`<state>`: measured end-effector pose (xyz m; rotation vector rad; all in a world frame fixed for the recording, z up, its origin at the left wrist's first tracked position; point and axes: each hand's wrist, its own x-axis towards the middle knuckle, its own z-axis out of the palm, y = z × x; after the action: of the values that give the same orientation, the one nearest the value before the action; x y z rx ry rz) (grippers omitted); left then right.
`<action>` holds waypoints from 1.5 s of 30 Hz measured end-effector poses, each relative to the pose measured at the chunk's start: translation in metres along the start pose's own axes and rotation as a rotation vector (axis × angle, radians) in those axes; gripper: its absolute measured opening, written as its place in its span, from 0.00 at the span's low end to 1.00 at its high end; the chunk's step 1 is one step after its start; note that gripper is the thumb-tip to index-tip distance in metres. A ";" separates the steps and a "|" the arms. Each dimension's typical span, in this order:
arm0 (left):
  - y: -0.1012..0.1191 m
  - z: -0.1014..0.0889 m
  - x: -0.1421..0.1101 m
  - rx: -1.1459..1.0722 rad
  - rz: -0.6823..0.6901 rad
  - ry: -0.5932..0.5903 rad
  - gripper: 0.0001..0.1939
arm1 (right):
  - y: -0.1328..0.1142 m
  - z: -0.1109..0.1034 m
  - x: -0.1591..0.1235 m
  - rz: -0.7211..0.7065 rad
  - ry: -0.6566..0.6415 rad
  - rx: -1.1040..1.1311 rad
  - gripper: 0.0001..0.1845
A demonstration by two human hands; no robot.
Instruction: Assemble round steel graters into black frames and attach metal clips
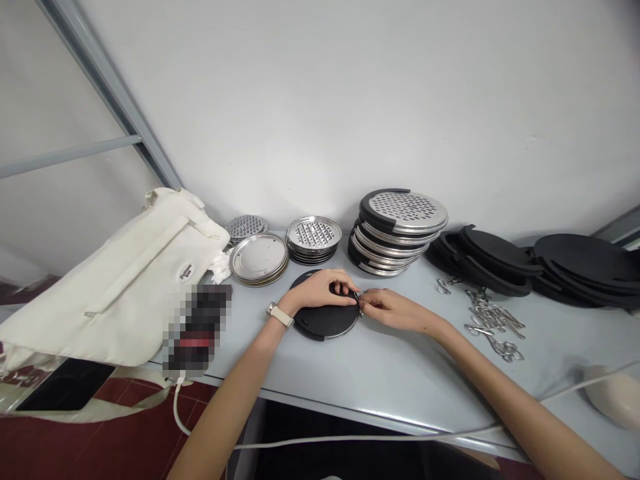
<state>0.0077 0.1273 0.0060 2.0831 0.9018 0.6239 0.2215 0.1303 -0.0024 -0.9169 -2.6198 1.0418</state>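
A round black disc (327, 322) with a metal rim showing along its lower edge lies on the grey table in front of me. My left hand (325, 290) rests over it, fingers curled and thumb pressed at its right edge. At that same edge, my right hand (387, 308) pinches a small metal clip (359, 303), mostly covered by my fingertips. To the right lies a loose pile of metal clips with rings (493, 313). Behind the disc stands a stack of perforated metal grater discs with black rims (404, 210).
Plain metal discs (259, 257) and smaller grater discs (314, 233) are stacked at the back left. Black plastic covers (500, 252) are piled at the back right. A cream bag (125, 280) leans on the left, beside a blurred-out dark object (200, 327). A white cable (370, 438) crosses the front edge.
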 end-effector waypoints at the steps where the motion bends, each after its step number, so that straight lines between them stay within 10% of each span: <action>1: 0.000 0.000 0.000 -0.002 0.002 -0.001 0.13 | 0.000 0.000 0.000 -0.001 0.000 -0.002 0.15; 45: -0.003 0.000 0.000 -0.012 0.028 -0.004 0.12 | 0.004 0.000 0.001 0.003 -0.024 -0.024 0.15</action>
<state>0.0065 0.1285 0.0034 2.0891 0.8658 0.6378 0.2228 0.1326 -0.0053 -0.9192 -2.6566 1.0309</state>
